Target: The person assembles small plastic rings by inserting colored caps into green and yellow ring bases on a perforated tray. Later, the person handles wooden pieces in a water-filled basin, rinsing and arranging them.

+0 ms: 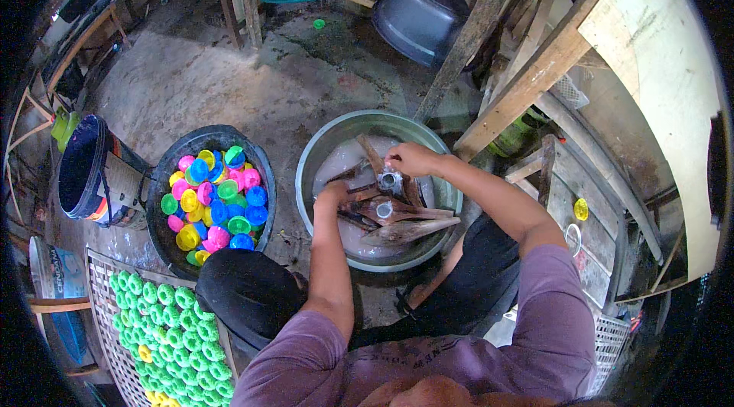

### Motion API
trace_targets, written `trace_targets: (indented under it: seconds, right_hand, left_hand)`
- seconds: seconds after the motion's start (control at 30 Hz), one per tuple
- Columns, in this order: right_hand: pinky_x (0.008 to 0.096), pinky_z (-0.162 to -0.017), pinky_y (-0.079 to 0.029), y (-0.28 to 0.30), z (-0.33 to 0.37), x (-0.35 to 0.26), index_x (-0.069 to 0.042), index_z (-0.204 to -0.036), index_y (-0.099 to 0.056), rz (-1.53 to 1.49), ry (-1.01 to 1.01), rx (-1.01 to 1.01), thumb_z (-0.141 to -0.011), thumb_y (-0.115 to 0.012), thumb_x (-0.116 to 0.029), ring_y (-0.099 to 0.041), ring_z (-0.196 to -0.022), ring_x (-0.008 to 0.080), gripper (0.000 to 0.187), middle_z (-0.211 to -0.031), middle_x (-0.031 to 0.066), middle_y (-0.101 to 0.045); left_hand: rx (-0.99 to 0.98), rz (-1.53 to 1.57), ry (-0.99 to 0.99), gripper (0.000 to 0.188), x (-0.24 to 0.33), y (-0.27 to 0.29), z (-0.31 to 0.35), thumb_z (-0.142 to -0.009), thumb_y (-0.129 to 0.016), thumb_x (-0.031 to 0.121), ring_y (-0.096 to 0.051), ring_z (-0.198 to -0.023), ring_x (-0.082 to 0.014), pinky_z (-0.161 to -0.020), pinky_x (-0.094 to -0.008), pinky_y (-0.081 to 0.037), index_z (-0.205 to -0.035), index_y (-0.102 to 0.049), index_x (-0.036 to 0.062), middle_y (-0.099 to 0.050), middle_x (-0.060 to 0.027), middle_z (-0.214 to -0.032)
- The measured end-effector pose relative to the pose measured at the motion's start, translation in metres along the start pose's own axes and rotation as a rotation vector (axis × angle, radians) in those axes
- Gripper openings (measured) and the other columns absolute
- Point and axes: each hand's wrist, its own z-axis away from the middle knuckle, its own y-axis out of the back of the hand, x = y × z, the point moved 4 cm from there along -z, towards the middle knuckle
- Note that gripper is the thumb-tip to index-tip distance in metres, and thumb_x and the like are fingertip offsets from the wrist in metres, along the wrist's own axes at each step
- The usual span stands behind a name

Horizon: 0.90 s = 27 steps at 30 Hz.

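Observation:
A grey-green basin [307, 153] stands between my legs, holding cloudy, milky liquid [344, 158]. Several dark wooden pieces with handle-like ends, among them a pale wooden paddle-shaped piece [401, 233], lie across it. Two round, grey metal fittings, one upper [390, 181] and one lower [384, 210], show among the wood. My right hand [413, 159] is closed, its fingertips pinched at the upper metal fitting. On the basin's left side my left hand [332, 193] reaches down against the wooden pieces; its fingers are mostly hidden.
Left of the basin, a black tub [162, 178] is full of colourful plastic cups. Beside it stands a dark bucket [82, 170]. Green ring-shaped pieces [172, 330] cover a woven tray at lower left. Wooden posts [535, 86] and a slatted bench [600, 223] rise at right.

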Motion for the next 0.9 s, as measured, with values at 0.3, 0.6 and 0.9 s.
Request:
trace_targets:
  seconds: [0.3, 0.6, 0.9]
  right_hand:
    - [0.0391, -0.068, -0.049, 0.015, 0.021, 0.003, -0.007, -0.095, -0.068, -0.122, -0.014, 0.005, -0.087, -0.061, -0.028, -0.064, -0.075, 0.0234, 0.024, -0.084, 0.0128, -0.068]
    - [0.0373, -0.063, -0.057, -0.028, 0.017, -0.022, 0.002, -0.095, -0.058, -1.138, -0.294, -0.220, -0.092, -0.053, -0.047, -0.062, -0.070, 0.0229, 0.050, -0.082, 0.0107, -0.062]
    - [0.0222, -0.055, -0.038, -0.030, 0.007, -0.033, -0.015, -0.088, -0.062, -1.415, -0.241, -0.070, -0.086, -0.069, -0.032, -0.047, -0.066, 0.0075, 0.018, -0.080, -0.0032, -0.060]
  left_hand:
    - [0.344, 0.123, -0.296, 0.030, 0.022, 0.088, 0.053, -0.071, -0.079, 0.028, -0.067, -0.072, -0.0215, -0.064, -0.0329, -0.051, -0.085, -0.067, 0.0042, -0.069, -0.0121, -0.080]
    - [0.519, 0.276, -0.216, 0.026, 0.037, 0.090, 0.103, -0.083, -0.062, 0.007, -0.067, -0.087, -0.0247, -0.077, -0.0332, -0.050, -0.108, -0.061, 0.0012, -0.068, -0.0159, -0.095]
    - [0.448, 0.731, -0.405, 0.039, 0.086, 0.037, 0.161, -0.090, -0.051, 0.004, -0.053, -0.110, -0.0173, -0.093, -0.0288, -0.041, -0.128, -0.046, -0.0007, -0.058, -0.0093, -0.117]
